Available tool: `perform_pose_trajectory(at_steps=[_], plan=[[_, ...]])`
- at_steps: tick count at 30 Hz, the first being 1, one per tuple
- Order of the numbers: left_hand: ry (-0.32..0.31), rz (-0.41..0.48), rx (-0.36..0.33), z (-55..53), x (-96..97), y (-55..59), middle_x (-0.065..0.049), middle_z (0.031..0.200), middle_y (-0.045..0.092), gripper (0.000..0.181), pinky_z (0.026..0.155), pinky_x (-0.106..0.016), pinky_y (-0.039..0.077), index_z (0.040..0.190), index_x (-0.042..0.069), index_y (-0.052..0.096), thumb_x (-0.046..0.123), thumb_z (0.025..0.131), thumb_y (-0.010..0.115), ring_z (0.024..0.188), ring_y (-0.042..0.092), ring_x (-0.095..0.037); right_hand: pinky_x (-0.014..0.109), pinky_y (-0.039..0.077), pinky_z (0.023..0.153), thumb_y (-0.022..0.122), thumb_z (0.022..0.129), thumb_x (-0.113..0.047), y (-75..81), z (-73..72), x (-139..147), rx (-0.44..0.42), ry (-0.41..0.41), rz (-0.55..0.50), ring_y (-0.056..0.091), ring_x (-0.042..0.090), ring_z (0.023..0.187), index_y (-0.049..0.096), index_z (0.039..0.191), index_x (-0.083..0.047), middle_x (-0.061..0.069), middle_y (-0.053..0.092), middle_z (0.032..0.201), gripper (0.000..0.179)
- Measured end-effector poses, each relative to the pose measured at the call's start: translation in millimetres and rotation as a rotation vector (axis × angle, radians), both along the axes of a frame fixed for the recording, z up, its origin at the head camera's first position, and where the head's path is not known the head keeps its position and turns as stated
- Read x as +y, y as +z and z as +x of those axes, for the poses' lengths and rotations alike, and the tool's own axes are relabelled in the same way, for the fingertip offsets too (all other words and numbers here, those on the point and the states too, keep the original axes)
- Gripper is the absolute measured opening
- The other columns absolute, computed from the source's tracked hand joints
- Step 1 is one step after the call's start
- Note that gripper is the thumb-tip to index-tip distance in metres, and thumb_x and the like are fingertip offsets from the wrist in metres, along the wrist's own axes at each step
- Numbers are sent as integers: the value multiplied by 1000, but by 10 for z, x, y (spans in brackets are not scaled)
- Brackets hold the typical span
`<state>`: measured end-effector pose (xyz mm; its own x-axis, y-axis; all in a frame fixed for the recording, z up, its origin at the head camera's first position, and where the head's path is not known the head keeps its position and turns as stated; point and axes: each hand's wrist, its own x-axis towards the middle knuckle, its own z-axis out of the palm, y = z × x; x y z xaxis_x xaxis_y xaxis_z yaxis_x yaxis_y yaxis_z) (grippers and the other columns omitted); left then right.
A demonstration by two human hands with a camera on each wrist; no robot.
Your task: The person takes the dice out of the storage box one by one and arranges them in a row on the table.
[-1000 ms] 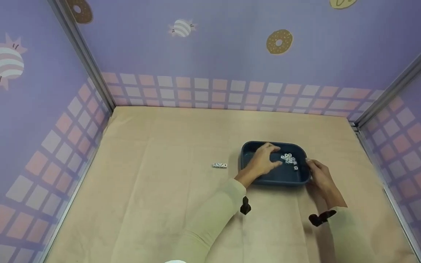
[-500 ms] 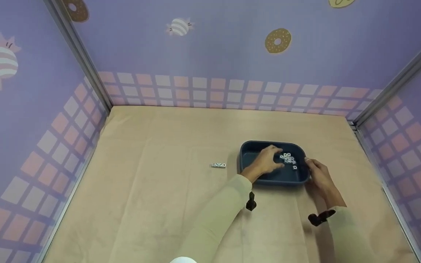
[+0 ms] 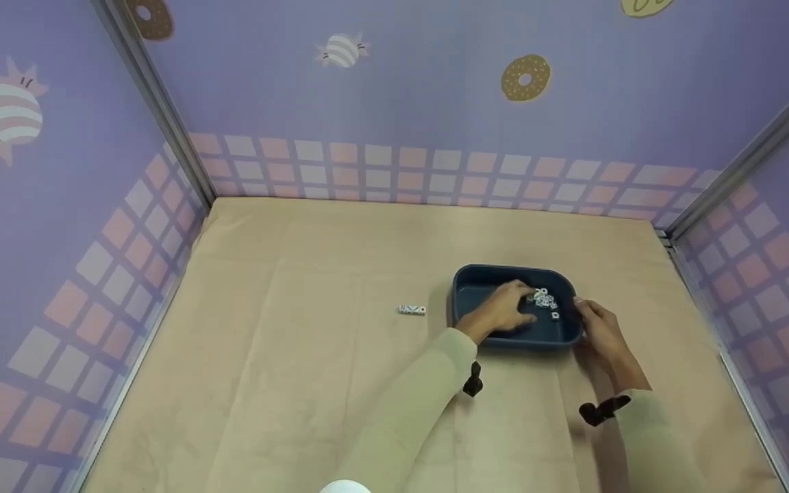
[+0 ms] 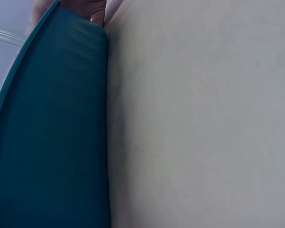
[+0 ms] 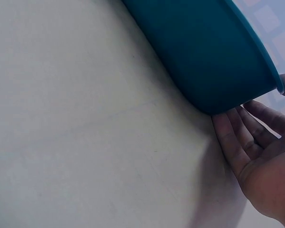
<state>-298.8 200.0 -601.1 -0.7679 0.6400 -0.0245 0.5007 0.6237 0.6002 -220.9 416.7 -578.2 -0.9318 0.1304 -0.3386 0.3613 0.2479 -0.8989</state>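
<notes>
A dark blue rectangular tray (image 3: 524, 342) with rounded corners stands on the cloth, looking teal in the wrist views. Several small white cubes (image 3: 544, 299) with dark marks lie clustered at the right of its floor. My left hand (image 3: 504, 308) reaches over the tray's near left side, thumb and fingers spread apart, fingertips at the cluster's left edge; nothing shows between them. With my right hand (image 3: 600, 332) I hold the tray's right end, thumb at the rim and fingers (image 5: 230, 140) against the wall's underside. Left of the tray, similar cubes form a short row (image 3: 412, 310).
A beige cloth (image 3: 298, 370) with light creases covers the table. Purple patterned panels (image 3: 429, 82) enclose the back and both sides, joined by metal posts (image 3: 161, 103). Something white and round (image 3: 344, 487) shows at the bottom edge.
My left hand has moved right inside the tray, closer to the clustered cubes. The right hand keeps its hold on the tray's end. The row of cubes stays put.
</notes>
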Motion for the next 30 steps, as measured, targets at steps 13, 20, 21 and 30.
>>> perform_pose_trajectory(at_steps=[13, 20, 21, 30], plan=[[31, -6, 55, 22, -24, -14, 3, 112, 64, 17, 85, -19, 51, 116, 17, 79, 13, 101, 73, 102, 62, -9, 49, 17, 129, 42, 113, -50, -277, -120, 152, 22, -21, 13, 21, 36, 160, 32, 163, 4, 23, 28, 170, 74], [46, 132, 104, -19, -80, 48, 3, 106, 65, 13, 78, -15, 49, 114, 14, 79, 15, 104, 70, 93, 60, -6, 54, 26, 126, 43, 111, -58, -236, -122, 107, 29, -5, 4, 25, 37, 158, 32, 164, 2, 23, 28, 170, 80], [50, 162, 118, -24, -91, 71, 3, 105, 65, 13, 78, -14, 48, 114, 14, 79, 16, 104, 70, 93, 61, -6, 53, 27, 126, 43, 110, -58, -230, -122, 104, 31, -6, -3, 26, 37, 158, 32, 164, 2, 23, 28, 170, 81], [-21, 275, 149, 126, -441, 554, 1, 108, 65, 14, 81, -10, 47, 115, 10, 76, 18, 106, 67, 94, 61, -4, 47, 16, 130, 43, 111, -56, -254, -106, 114, 23, -16, 36, 18, 35, 161, 33, 163, 2, 21, 25, 172, 79]])
